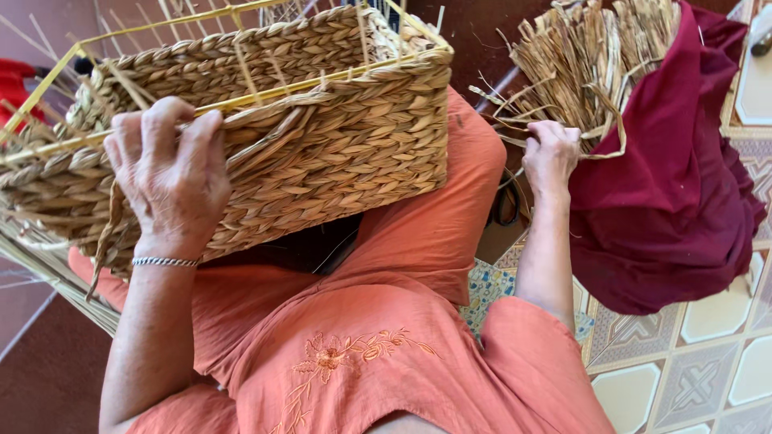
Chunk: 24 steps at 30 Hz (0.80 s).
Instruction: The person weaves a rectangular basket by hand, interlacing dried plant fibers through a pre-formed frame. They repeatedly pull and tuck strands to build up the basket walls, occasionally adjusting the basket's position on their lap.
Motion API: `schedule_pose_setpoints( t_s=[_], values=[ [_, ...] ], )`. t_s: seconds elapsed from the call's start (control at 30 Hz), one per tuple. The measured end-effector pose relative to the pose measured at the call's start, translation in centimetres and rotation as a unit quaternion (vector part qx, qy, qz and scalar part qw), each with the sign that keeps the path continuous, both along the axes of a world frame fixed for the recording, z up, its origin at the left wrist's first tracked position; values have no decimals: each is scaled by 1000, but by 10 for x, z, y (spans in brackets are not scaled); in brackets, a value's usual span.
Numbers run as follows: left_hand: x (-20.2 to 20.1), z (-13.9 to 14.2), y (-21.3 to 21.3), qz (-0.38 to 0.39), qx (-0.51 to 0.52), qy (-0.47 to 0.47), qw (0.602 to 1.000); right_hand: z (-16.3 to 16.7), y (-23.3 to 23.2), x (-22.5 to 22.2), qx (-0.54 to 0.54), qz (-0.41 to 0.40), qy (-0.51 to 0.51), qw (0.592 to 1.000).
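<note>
Basket (322, 137), half woven from flat straw-coloured fibre over a yellow wire frame (265, 92), rests on the lap of a seated person in an orange dress (378, 354), its long axis running from the left edge of the view toward the upper middle, its open top tilted away from the camera. The left hand (173, 173) lies over the basket's near upper edge, fingers (157, 128) curled together across the rim and pressing the weave, a thin silver bracelet (165, 261) at the wrist below the basket. Bare uprights of the frame stand above the basket's woven wall, where the top rows are not yet filled. The right hand (551, 153) is well to the right of the basket, apart from it, reaching to a bundle of dry strands (595, 56) that lies on a dark red cloth (667, 185). Its fingers are closed around a loose strand (603, 145) that loops out to the right of the knuckles; how firmly they pinch it cannot be told from this angle. The bundle sits right of the basket and level with its top, its strands pointing down and left, toward the reaching hand. Of the two hands, the left is on the basket and the right is the one at the bundle. Patterned floor tiles (708, 354) show lower right of the basket, beyond the dress.
</note>
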<state>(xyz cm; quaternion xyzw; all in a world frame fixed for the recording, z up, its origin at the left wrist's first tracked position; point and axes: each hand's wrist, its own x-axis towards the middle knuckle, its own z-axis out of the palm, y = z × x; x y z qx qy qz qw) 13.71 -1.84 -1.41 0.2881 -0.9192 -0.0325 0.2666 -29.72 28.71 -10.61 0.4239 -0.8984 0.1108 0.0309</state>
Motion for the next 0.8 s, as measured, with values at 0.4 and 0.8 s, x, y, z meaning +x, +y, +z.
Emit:
schedule_pose_setpoints(
  t_s=[0.4, 0.8],
  values=[
    [0, 17, 11, 20, 26, -1, 999, 38, -2, 23, -160, -42, -207, 964],
    [-37, 35, 62, -155, 423, 313, 836, 116, -135, 215, -183, 334, -409, 829]
  ],
)
